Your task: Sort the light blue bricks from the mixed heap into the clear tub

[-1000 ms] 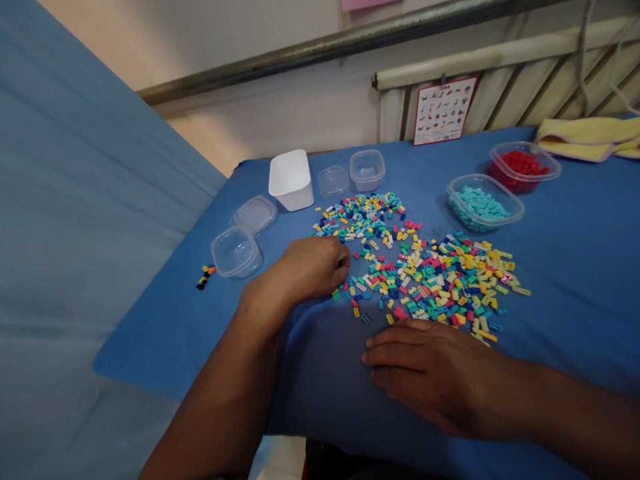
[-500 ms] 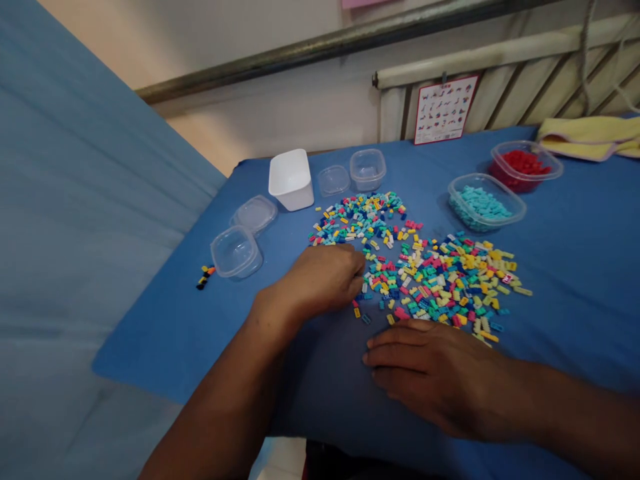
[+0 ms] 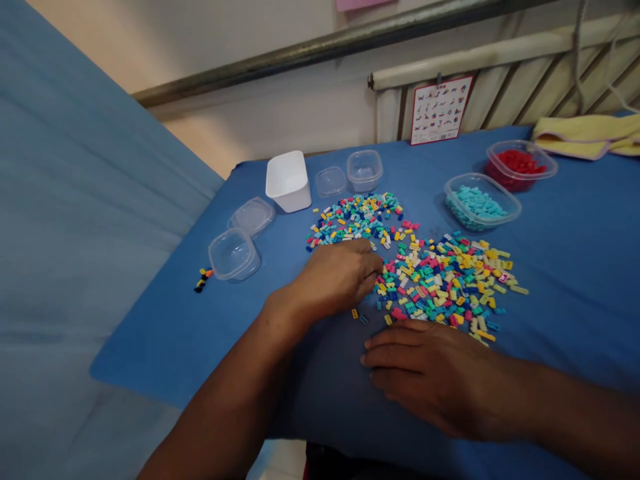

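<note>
A: Left hand sits knuckles-up at the near-left side of the scattered bricks, fingers curled in on the pile; whether they pinch one, nobody can tell from here.

B: And the right hand?

A: Flat on the blue cloth by the near edge, fingers together, fingertips just touching the closest bricks, likely as a brace.

B: Tubs at the far right?

A: One of teal bricks, one of red bricks behind it: colours apparently kept apart. An empty clear tub waits near the left edge, beside its lid, with a white tub further back.
</note>
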A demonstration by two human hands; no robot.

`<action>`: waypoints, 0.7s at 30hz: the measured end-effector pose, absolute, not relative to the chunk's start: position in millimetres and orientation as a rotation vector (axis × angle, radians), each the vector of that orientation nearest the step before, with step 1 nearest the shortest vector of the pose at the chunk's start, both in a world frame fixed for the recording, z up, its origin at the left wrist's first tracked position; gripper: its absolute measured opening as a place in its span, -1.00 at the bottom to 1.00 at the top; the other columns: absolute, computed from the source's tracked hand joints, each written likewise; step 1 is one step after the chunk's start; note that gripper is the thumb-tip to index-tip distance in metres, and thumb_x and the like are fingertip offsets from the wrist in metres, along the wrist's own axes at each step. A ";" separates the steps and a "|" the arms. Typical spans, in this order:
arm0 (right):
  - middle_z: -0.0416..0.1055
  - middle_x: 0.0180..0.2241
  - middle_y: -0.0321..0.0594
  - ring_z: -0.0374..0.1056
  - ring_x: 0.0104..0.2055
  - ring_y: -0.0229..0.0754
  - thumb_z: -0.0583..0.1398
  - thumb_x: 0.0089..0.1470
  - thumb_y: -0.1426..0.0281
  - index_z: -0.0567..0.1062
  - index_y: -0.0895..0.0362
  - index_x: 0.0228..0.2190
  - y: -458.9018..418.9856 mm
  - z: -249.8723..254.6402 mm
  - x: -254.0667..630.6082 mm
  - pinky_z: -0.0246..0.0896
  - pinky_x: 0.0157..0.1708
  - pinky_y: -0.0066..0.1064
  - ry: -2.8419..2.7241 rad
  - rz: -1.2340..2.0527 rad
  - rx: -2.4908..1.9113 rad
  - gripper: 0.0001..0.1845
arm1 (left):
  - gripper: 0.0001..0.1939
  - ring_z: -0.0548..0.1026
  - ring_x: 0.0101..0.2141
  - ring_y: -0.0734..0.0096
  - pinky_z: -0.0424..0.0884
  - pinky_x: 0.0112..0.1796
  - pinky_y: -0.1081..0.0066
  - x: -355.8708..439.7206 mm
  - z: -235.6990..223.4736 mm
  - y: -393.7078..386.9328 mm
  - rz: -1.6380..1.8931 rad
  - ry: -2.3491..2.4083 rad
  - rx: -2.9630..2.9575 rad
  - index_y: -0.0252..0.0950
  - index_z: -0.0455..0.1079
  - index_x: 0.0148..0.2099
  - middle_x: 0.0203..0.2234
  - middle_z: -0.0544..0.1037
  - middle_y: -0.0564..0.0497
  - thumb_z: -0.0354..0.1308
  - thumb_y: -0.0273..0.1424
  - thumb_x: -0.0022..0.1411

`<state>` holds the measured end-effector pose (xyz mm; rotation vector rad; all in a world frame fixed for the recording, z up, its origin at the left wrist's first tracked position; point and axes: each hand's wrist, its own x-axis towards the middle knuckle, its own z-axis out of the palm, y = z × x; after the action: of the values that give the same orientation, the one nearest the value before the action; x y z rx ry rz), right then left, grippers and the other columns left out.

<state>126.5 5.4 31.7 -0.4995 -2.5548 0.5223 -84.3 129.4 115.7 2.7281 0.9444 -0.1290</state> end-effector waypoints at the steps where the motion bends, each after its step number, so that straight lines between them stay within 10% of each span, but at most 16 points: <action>1: 0.59 0.21 -0.24 0.43 0.30 -0.04 0.19 0.49 0.39 0.64 0.11 0.03 5.6 31.7 126.4 0.30 0.33 -0.12 -2.553 0.513 -0.502 -0.77 | -0.76 0.53 -0.13 0.27 0.40 -0.15 0.30 -84.8 115.0 129.2 -0.080 0.862 2.728 -0.28 0.59 -0.06 -0.15 0.53 -0.06 0.06 -0.43 0.54; 21: 0.59 0.21 -0.25 0.41 0.31 -0.04 0.19 0.50 0.39 0.63 0.11 0.01 6.3 31.5 125.9 0.28 0.34 -0.12 -2.556 0.511 -0.492 -0.79 | -0.78 0.53 -0.01 0.17 0.47 0.05 0.22 -94.3 99.2 142.1 -0.030 0.959 2.641 -0.35 0.54 0.08 -0.05 0.55 -0.15 0.08 -0.44 0.56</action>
<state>125.9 6.3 31.5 -0.4917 -2.5555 0.5110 -94.3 142.1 99.2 2.6410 0.9592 -0.0297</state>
